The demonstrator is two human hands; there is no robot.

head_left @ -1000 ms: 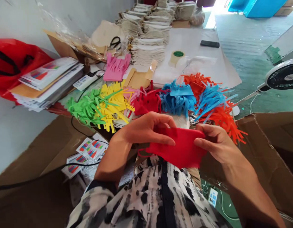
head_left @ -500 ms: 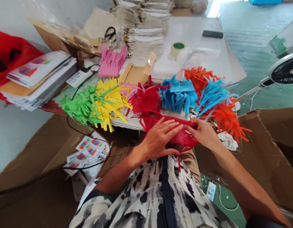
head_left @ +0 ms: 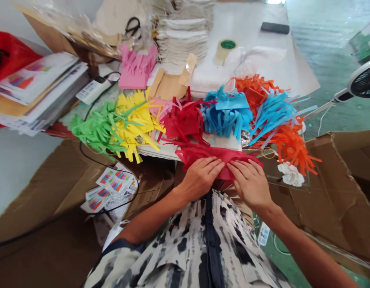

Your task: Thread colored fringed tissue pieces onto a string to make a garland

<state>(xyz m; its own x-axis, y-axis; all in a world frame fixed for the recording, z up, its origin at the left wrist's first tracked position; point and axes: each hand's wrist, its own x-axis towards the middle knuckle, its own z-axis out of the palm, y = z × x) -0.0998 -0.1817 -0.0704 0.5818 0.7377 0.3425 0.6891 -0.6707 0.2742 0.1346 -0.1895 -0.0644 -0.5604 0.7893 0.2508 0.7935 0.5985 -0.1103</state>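
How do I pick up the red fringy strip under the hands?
Take the red fringed strip by its solid band, coming from above, near the left hand and right hand that lie on it. The band looks wide and flat there, while the thin fringes look floppy and might bend.

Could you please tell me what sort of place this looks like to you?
Probably a small handicraft workshop: fringed coloured paper bundles, stacks of folded cream material, and scissors lying nearby.
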